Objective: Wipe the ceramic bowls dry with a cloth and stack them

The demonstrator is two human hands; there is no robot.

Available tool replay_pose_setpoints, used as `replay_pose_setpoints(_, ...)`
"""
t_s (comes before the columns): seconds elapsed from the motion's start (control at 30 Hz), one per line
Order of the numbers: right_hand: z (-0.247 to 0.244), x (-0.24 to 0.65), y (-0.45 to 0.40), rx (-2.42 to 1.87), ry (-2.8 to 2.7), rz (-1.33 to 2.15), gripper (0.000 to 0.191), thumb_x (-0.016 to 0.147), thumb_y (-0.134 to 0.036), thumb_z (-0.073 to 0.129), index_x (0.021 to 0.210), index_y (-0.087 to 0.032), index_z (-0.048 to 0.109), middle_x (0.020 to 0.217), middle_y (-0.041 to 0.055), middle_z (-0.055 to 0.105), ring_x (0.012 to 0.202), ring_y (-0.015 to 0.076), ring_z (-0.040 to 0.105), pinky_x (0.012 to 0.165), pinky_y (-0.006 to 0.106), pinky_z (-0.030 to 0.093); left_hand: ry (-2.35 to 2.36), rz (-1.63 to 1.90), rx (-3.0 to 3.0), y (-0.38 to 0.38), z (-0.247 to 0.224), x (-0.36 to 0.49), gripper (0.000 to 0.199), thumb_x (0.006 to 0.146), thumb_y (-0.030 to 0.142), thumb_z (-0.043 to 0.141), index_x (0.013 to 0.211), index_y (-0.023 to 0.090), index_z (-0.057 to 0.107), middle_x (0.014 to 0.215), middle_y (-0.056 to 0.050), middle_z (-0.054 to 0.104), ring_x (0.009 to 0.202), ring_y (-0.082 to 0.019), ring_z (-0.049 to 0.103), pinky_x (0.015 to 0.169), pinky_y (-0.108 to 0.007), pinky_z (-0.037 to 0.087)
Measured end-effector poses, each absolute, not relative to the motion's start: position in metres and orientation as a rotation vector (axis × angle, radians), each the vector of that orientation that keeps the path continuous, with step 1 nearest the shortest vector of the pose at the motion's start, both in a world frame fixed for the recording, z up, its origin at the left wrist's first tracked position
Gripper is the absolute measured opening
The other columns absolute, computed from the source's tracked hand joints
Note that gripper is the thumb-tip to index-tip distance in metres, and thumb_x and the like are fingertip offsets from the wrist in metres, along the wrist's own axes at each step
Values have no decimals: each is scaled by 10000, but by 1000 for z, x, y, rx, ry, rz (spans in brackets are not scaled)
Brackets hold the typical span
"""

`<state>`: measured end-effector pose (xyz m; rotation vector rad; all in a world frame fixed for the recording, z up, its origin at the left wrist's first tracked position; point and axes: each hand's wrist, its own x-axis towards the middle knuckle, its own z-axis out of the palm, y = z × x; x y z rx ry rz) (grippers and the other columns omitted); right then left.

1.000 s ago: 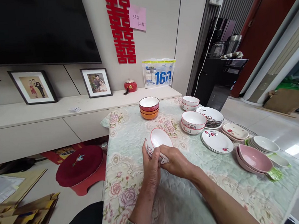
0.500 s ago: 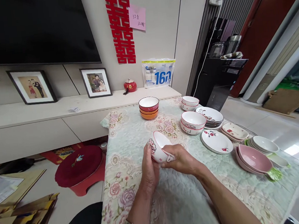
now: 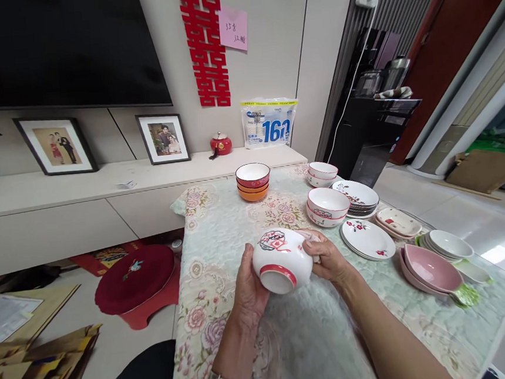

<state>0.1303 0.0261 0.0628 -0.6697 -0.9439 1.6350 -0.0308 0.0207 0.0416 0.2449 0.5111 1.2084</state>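
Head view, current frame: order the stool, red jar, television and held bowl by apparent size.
Television
Stool
Held bowl
Red jar
The bowl is nearer the camera than the jar, so this ranks looks only.

The held bowl (image 3: 292, 262) hides its inside; the black screen (image 3: 57, 50) is cropped.

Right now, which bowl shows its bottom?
The white bowl held between the left hand and the right hand: its red-ringed foot shows, while the other bowls sit open side up.
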Motion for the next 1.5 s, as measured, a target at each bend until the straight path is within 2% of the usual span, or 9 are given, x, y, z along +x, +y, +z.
replay_pose_setpoints(0.1, 61, 135, 30, -669, -887, 1612, 388, 580, -363, 834, 902, -166, 743, 827, 84, 750, 726, 246, 691, 697, 352, 554, 483, 1217, 276, 20, 39, -33, 366, 849, 385, 635, 1078, 103, 680, 1063, -123, 742, 1034, -282, 672, 952, -394, 501)
replay_pose_setpoints(0.23, 58, 138, 37, -726, -784, 1505, 335, 589, -318, 845, 878, -189, 736, 824, 43, 745, 738, 214, 686, 753, 344, 555, 465, 1231, 318, 19, 35, -35, 303, 792, 352, 709, 989, 122, 693, 1028, -108, 739, 949, -251, 674, 861, -351, 519)
replay_pose_setpoints(0.37, 50, 137, 43, -833, -826, 1327, 328, 652, -365, 819, 915, -196, 720, 874, 35, 732, 733, 184, 652, 709, 310, 534, 531, 1334, 371, 19, 32, -35, 211, 696, 281, 796, 756, 147, 645, 781, -19, 690, 718, -140, 611, 662, -236, 479)
replay_pose_setpoints(0.53, 40, 140, 47, -1158, -1102, 849, 313, 763, -451, 715, 935, -191, 712, 799, 20, 684, 704, 176, 582, 655, 298, 466, 607, 1389, 491, 19, 34, -33, 323, 680, 286, 800, 611, 156, 513, 614, 45, 523, 588, -78, 456, 574, -200, 392)
replay_pose_setpoints(0.83, 68, 131, 26, -1035, -1661, 351, 299, 927, -364, 496, 1091, -222, 702, 1124, 91, 631, 1091, 259, 556, 949, 424, 415, 681, 1417, 676, 19, 30, -29, 361, 750, 368, 735, 612, 173, 464, 592, 48, 511, 559, -81, 396, 555, -212, 340)
replay_pose_setpoints(1.0, 81, 111, 10, -998, -1776, 110, 245, 937, -249, 483, 1009, -241, 717, 1008, 69, 649, 992, 233, 554, 899, 428, 411, 675, 1405, 703, 16, 31, -28, 280, 753, 354, 730, 654, 168, 546, 605, 47, 538, 550, -86, 426, 559, -215, 348)
replay_pose_setpoints(1.13, 86, 95, 1, -1010, -2003, -73, 245, 878, -226, 579, 1102, -234, 679, 1055, 81, 664, 976, 251, 535, 877, 447, 405, 636, 1408, 754, 13, 32, -27, 202, 730, 310, 737, 877, 181, 684, 745, 18, 641, 653, -122, 531, 663, -240, 400)
replay_pose_setpoints(1.3, 79, 106, 13, -1066, -1917, 47, 275, 901, -271, 542, 1138, -229, 675, 1209, 99, 612, 1133, 274, 510, 986, 470, 370, 661, 1377, 730, 13, 30, -27, 263, 746, 334, 731, 630, 166, 566, 597, 44, 529, 559, -92, 424, 566, -222, 346)
replay_pose_setpoints(1.5, 51, 126, 41, -1101, -1252, 761, 251, 868, -397, 587, 995, -224, 720, 1027, 51, 703, 1003, 248, 610, 914, 388, 442, 655, 1419, 605, 12, 33, -26, 371, 696, 325, 780, 549, 162, 481, 549, 55, 453, 537, -77, 376, 534, -205, 344)
